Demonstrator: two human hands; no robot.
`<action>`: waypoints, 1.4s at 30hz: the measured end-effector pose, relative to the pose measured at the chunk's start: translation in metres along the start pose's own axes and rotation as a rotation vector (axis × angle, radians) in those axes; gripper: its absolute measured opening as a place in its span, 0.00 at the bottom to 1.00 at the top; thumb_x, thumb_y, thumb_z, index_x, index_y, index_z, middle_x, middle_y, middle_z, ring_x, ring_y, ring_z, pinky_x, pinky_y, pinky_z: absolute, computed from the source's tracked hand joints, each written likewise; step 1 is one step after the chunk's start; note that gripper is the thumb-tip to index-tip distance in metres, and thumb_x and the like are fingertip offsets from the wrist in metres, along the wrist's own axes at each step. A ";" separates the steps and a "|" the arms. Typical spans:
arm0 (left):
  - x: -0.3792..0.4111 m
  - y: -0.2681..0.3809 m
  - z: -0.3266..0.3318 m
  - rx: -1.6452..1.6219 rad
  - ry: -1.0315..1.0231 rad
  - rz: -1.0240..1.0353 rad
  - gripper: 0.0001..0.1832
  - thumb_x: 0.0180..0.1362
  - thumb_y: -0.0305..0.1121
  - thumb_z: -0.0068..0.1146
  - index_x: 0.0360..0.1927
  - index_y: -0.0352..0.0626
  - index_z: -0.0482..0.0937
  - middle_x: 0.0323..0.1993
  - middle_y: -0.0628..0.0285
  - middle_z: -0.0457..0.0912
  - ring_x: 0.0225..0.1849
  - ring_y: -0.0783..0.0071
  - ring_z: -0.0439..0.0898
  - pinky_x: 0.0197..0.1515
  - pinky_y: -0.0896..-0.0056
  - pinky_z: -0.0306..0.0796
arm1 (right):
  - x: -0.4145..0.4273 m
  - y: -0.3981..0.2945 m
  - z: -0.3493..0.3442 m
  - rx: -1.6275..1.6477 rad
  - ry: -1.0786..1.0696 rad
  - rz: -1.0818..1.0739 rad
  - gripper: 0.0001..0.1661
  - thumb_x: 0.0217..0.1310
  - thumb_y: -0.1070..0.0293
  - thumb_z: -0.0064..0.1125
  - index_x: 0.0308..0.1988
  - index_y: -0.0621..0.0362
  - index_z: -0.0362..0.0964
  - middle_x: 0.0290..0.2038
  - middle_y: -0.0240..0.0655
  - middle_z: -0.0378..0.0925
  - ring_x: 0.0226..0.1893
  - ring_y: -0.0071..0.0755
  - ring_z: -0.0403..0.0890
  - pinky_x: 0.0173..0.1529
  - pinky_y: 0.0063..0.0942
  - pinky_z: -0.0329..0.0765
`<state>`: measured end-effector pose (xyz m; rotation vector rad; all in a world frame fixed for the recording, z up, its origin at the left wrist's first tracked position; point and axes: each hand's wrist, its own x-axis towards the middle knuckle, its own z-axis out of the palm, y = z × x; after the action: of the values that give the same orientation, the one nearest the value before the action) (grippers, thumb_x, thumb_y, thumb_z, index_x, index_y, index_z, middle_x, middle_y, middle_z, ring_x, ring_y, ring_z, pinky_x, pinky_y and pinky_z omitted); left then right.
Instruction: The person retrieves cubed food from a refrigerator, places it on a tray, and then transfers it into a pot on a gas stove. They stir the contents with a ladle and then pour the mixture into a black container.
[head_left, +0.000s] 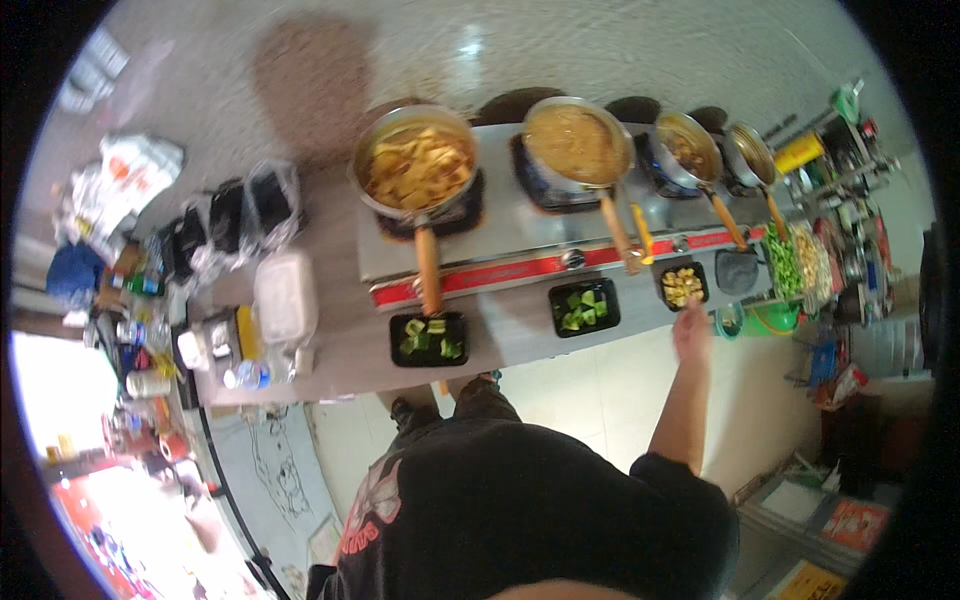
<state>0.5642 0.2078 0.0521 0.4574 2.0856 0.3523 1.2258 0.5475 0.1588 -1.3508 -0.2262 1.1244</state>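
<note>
My right hand (691, 334) is blurred at the near edge of a small black tray (665, 302) of yellowish-brown food pieces (684, 282). Whether its fingers grip the tray or only touch it cannot be made out. My left hand is out of view. Two more black trays, a middle one (557, 324) and a left one (395, 357), hold cut green vegetables. Behind them on a gas stove (495, 247) stands a pan of yellow-brown chunks (417, 214) beside a pan of brownish liquid (574, 180). Two smaller pans (701, 182) (757, 184) stand further right.
Wooden handles (427, 270) reach over the counter's front. At the left are a lidded plastic container (285, 296), bagged black trays (240, 210) and a bottle (251, 373). Chopped greens (784, 262) lie at the far right, above a green bucket (772, 319). A patterned wall (465, 45) rises behind.
</note>
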 end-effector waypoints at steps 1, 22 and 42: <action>-0.003 -0.014 -0.007 -0.019 0.012 -0.014 0.15 0.48 0.38 0.53 0.37 0.41 0.73 0.28 0.55 0.78 0.30 0.62 0.77 0.33 0.64 0.71 | -0.016 0.051 -0.017 -0.092 -0.034 0.074 0.04 0.57 0.65 0.47 0.33 0.49 0.67 0.22 0.23 0.66 0.25 0.16 0.68 0.27 0.12 0.66; 0.198 -0.217 -0.188 0.337 -0.222 0.215 0.17 0.46 0.38 0.55 0.40 0.43 0.73 0.31 0.54 0.79 0.33 0.60 0.78 0.36 0.64 0.71 | -0.345 0.338 0.200 -1.008 -0.493 -0.121 0.18 0.52 0.76 0.44 0.46 0.62 0.66 0.33 0.41 0.75 0.30 0.37 0.77 0.39 0.30 0.75; 0.005 0.395 0.040 -0.942 -0.954 0.232 0.19 0.56 0.41 0.47 0.47 0.41 0.67 0.42 0.56 0.74 0.46 0.61 0.72 0.44 0.64 0.66 | -0.030 -0.011 0.132 -1.027 -0.164 -0.430 0.17 0.53 0.64 0.52 0.42 0.61 0.69 0.36 0.40 0.75 0.37 0.38 0.75 0.40 0.28 0.70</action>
<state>0.6678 0.5641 0.1939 0.2039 0.7958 0.9645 1.1235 0.6132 0.2192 -1.9491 -1.2819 0.7403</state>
